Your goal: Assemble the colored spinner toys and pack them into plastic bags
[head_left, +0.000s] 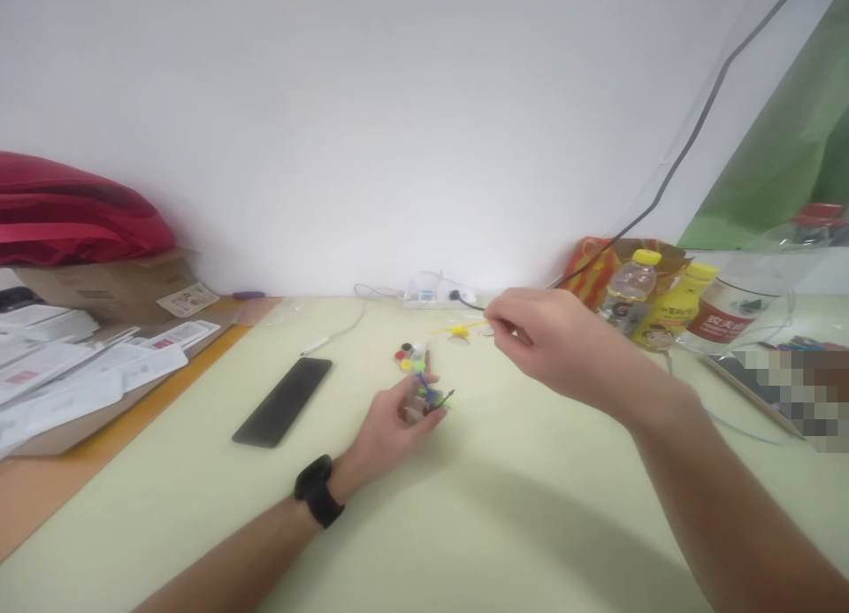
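My left hand, with a black watch on the wrist, rests on the pale green table and is closed round a small colourful toy assembly with blue, green and dark parts. My right hand is raised above the table to the right, its fingers pinched on a thin yellow stick-like part that points left. Between the hands lie several small coloured round pieces.
A black phone lies face down to the left. White papers and packets cover a cardboard sheet at far left, under a red bag. A power strip sits by the wall. Bottles stand at right.
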A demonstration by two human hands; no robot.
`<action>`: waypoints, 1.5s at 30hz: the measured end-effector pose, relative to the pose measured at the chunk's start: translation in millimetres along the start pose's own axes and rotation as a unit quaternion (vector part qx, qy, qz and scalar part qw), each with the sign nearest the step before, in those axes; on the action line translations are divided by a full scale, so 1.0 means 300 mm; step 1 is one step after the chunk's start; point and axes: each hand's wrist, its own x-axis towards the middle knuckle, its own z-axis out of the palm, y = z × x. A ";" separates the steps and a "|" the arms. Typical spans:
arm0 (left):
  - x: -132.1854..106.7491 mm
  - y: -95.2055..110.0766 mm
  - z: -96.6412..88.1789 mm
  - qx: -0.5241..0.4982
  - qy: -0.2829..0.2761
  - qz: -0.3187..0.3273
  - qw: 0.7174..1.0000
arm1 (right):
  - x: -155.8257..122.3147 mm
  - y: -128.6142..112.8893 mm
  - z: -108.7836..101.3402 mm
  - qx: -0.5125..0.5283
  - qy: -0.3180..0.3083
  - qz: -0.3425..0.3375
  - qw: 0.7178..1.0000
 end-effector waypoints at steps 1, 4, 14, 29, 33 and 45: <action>0.001 0.000 -0.001 0.000 0.002 -0.001 1.000 | 0.008 -0.006 -0.003 -0.012 -0.019 0.008 1.000; 0.004 -0.001 0.000 -0.001 0.006 -0.006 1.000 | 0.021 -0.015 -0.020 -0.033 -0.039 0.022 0.998; 0.006 0.006 -0.002 0.029 0.004 -0.013 0.999 | 0.005 -0.010 -0.048 -0.050 -0.028 0.016 0.998; -0.009 -0.003 0.002 0.099 -0.002 0.040 0.994 | 0.019 -0.115 0.011 -0.082 -0.052 -0.064 0.993; -0.012 0.012 0.001 0.079 -0.022 0.044 0.996 | 0.027 -0.117 0.035 -0.054 -0.059 -0.094 0.992; -0.007 0.039 -0.016 -0.058 -0.122 -0.011 0.991 | 0.050 -0.061 0.038 0.010 -0.077 -0.082 0.994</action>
